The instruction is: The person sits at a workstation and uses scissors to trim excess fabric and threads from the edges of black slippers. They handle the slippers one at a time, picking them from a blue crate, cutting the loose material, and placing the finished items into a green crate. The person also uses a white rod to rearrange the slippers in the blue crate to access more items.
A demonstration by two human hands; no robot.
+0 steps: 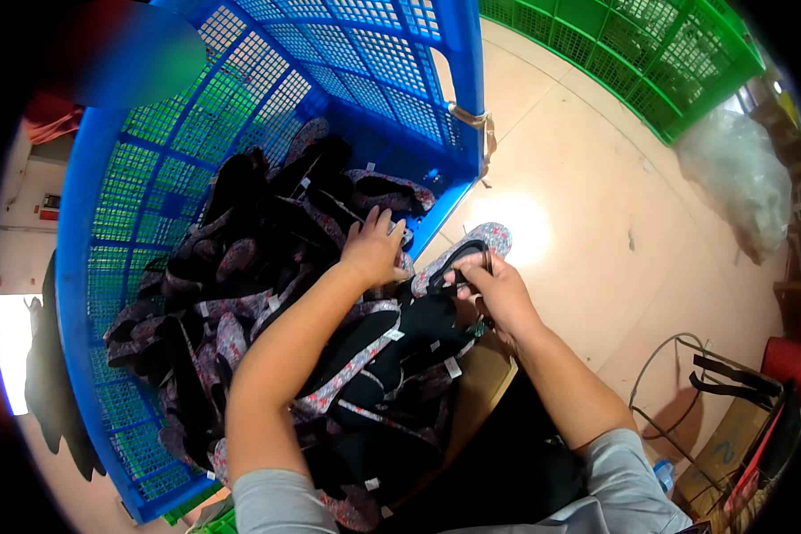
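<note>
The right hand (498, 294) pinches a floral-soled black-strapped flip-flop (463, 256) over the floor just right of the blue plastic mesh crate (125, 178), while the left hand (374, 251) rests fingers spread on the heaped sandals (267, 294) inside, seemingly sorting, wanting its mate.

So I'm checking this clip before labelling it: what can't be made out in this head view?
- Bottom of the blue crate: buried under the pile of slippers.
- Right hand grip on the floral slipper: fingers cover the strap, so the small tool there is unclear.
- Left hand fingertips: sunk among slippers.
- Top left corner: blurred patch.
</note>
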